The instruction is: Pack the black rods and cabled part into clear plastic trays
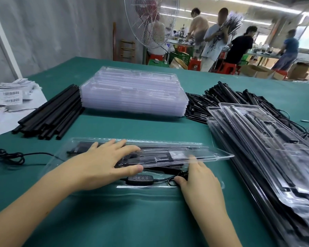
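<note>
Clear tray (pixel 212 155), lower centre, is closing over its cabled part (pixel 139 179): left hand (pixel 100 163) pressing flat-fingered, right hand (pixel 198 182) blurred, grip unclear; many rods (pixel 48 113) are waiting.

**Black on green, under clear plastic**

The worktop (pixel 150 220) is a plain, deep teal-green cloth. At ten o'clock the loose rods (pixel 50 114) are matt black, and beside them white labels (pixel 9 97) carry black barcode stripes. The tray stack (pixel 132 93) at twelve o'clock is clear with a faint lilac-white haze. The tray (pixel 194 154) at the centre is colourless, with black contents. The controller (pixel 139 179) just below it is black with small pale button marks. The cable (pixel 7 155) at nine o'clock is black. At three o'clock the packed trays (pixel 257 148) show black through glossy clear plastic. Far back are red stools (pixel 228 67), a green crate (pixel 179 57), brown cartons (pixel 253 70), a silver wire fan (pixel 150 20) and a grey wall (pixel 52 32).
</note>
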Demonstrator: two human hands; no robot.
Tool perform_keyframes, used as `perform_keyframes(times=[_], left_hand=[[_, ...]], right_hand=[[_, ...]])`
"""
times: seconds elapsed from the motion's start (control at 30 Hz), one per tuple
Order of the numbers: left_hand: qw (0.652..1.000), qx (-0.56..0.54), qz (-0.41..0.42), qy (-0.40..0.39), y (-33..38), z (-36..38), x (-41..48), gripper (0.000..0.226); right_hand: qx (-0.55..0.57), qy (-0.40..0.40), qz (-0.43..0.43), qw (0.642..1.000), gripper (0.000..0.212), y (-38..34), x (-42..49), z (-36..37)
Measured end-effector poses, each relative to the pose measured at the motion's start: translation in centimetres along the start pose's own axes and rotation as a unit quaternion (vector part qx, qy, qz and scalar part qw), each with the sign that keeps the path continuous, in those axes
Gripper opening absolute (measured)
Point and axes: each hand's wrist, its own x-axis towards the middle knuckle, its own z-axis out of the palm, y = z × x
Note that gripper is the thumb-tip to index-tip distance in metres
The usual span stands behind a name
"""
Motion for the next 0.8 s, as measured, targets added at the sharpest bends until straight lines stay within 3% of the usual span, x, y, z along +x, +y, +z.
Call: perform_keyframes(times=[0.2, 0.3, 0.43, 0.53, 0.6, 0.7, 0.8], left_hand=[[0.998, 0.039, 0.022, 0.038, 0.5, 1.2, -0.3, 0.067], [0.998, 0.05, 0.017, 0.035, 0.3, 1.4, -0.1, 0.062], [0.998, 0.051, 0.023, 0.033, 0.0, 1.8, 0.0, 0.066], [0.997, 0.061, 0.026, 0.039, 0.0, 2.6, 0.0, 0.07], [0.995, 0.08, 0.029, 0.042, 0.0, 3.1, 0.0, 0.072], [0.993, 0.102, 0.029, 0.048, -0.2, 3.6, 0.0, 0.073], [0.992, 0.112, 0.026, 0.052, -0.3, 3.7, 0.0, 0.075]], right_hand=[[0.064, 0.031, 0.036, 0.997, 0.036, 1.1, -0.9, 0.3], [0.119, -0.002, 0.069, 0.991, 0.036, 2.1, -1.3, 0.6], [0.156, -0.036, 0.076, 0.984, 0.035, 2.8, -1.7, 0.2], [0.173, -0.054, 0.056, 0.982, 0.046, 3.3, -2.0, -0.5], [0.143, -0.064, 0.031, 0.987, 0.035, 3.8, -2.4, -1.1], [0.154, -0.031, 0.02, 0.987, 0.021, 4.8, -3.4, -1.4], [0.173, 0.076, 0.038, 0.981, 0.013, 5.0, -4.3, -1.3]])
